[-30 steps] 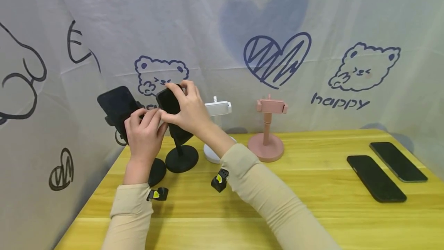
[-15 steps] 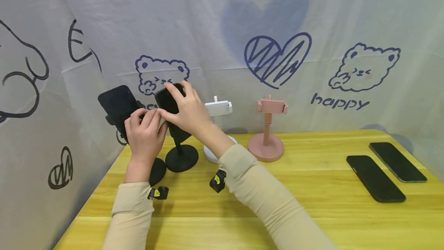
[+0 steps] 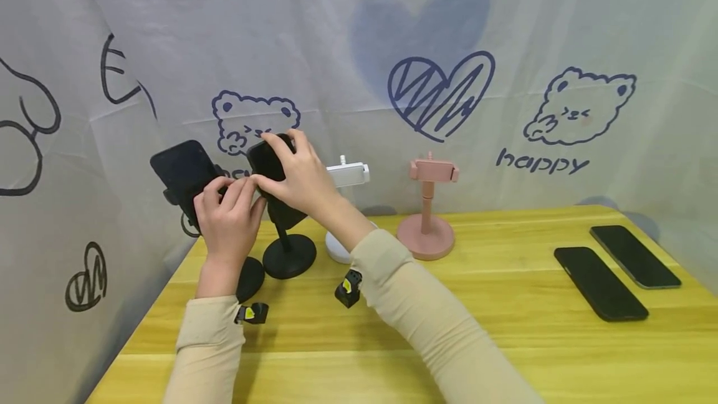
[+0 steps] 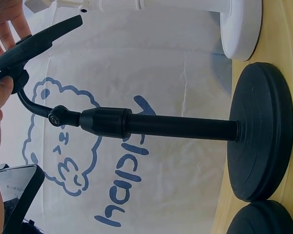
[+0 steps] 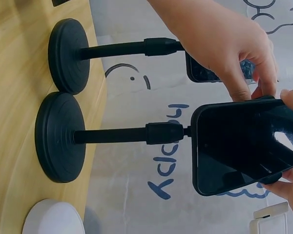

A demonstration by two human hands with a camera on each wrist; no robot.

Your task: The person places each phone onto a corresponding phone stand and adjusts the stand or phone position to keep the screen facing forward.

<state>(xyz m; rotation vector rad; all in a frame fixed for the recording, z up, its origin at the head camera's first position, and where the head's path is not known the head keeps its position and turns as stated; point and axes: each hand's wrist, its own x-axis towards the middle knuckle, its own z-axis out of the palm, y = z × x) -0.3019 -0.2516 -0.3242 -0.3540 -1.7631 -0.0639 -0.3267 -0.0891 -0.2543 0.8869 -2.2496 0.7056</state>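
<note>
Smartphone (image 5: 239, 146) held at the head of a black stand (image 5: 115, 135)

The smartphone sits at the clamp (image 4: 20, 79) on top of the stand, its screen towards me, tilted off the line of the pole. My right hand (image 3: 305, 173) spans its width, thumb on one edge and fingers over the other; I judge that this broad grip stops it twisting. My left hand (image 3: 229, 220) pinches the clamp at the phone's left side, finger and thumb close together, probably to control its hold. I cannot tell whether the clamp is fully seated, as my fingers hide much of it.

Just to the left, a second phone (image 3: 182, 167) is mounted on another black stand (image 5: 68, 56), the two bases crowded together. To the right come a white stand (image 3: 349, 174), partly hidden by my right forearm (image 3: 344, 223), and a pink stand (image 3: 427, 211). Farther right, a third phone (image 3: 600, 282) and a fourth phone (image 3: 635, 255) lie flat on the wooden table (image 3: 314, 354), perhaps placed apart to leave my hands room.
</note>
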